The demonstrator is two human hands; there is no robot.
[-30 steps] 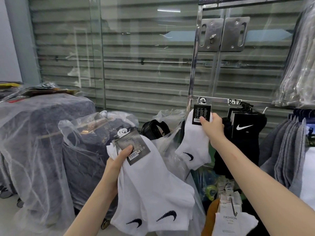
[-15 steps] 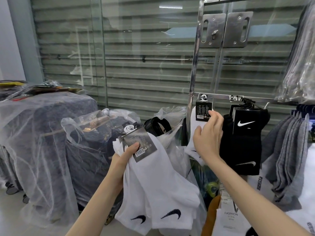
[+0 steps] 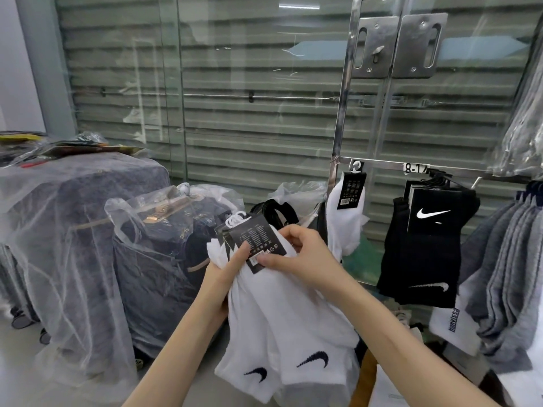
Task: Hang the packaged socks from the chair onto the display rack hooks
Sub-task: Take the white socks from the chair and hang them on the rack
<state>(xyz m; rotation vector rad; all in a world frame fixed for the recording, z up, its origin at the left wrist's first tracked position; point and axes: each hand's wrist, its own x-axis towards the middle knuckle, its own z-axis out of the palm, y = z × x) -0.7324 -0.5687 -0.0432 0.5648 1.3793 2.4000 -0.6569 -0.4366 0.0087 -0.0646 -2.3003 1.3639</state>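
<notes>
Socks (image 3: 282,318) sit bunched in the left hand (image 3: 219,274), which grips them. The right hand (image 3: 302,257) pinches the top card (image 3: 258,239). Pulling one pair could drag others loose before they reach the rack (image 3: 382,163).

I read "8-1", cut off there, on a small tag (image 3: 415,168) on the rack bar (image 3: 382,163). Below the bar, a white swoosh marks a black card (image 3: 434,214). Lower left of the bar, dark swooshes mark the white socks (image 3: 293,327).

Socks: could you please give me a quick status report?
Left hand grips sock bundle; right hand pinches its top card. One white pair hangs on rack hook. Nothing blocks the hook.
</notes>
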